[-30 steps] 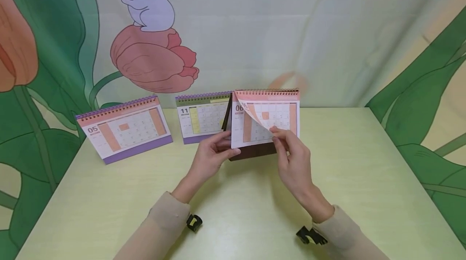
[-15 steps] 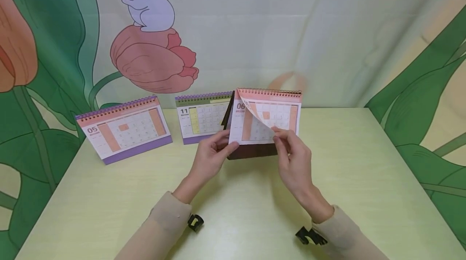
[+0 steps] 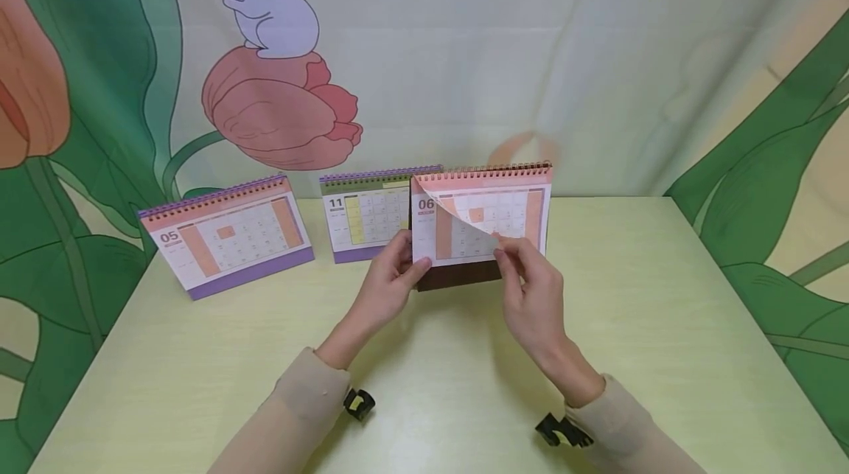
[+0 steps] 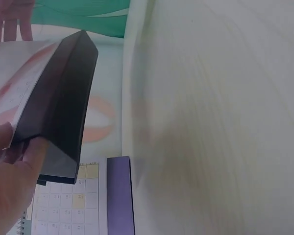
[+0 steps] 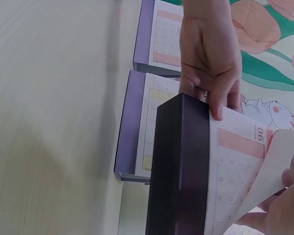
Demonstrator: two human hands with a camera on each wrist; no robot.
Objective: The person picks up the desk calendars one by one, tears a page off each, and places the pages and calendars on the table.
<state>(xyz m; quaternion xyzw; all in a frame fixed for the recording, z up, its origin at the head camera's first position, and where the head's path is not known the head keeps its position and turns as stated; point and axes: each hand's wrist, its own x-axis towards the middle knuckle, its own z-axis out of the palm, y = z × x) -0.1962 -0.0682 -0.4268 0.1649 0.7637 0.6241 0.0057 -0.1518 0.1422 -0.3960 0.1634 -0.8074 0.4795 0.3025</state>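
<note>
A desk calendar with a dark brown base (image 3: 458, 276) and a pink-topped page marked 06 is tilted up over the table in the head view. My left hand (image 3: 385, 275) grips its lower left corner, thumb on the front page. With thumb and fingertips, my right hand (image 3: 533, 297) pinches the corner of the top page (image 3: 507, 205), which curls up off the 06 sheet beneath. In the right wrist view the lifted page (image 5: 279, 161) bends away from the black underside (image 5: 181, 161). The left wrist view shows my fingers reaching inside the folded stand (image 4: 68, 98).
Behind and left stands a calendar marked 11 (image 3: 338, 227) on a purple base, partly covered by the held one. Farther left is another purple-based calendar, marked 05 (image 3: 245, 238). A printed curtain (image 3: 431, 54) hangs behind the pale green table (image 3: 219, 378).
The held calendar has swung so its left edge sits farther left and its dark side no longer shows. Its pinched page is still lifted in my right hand.
</note>
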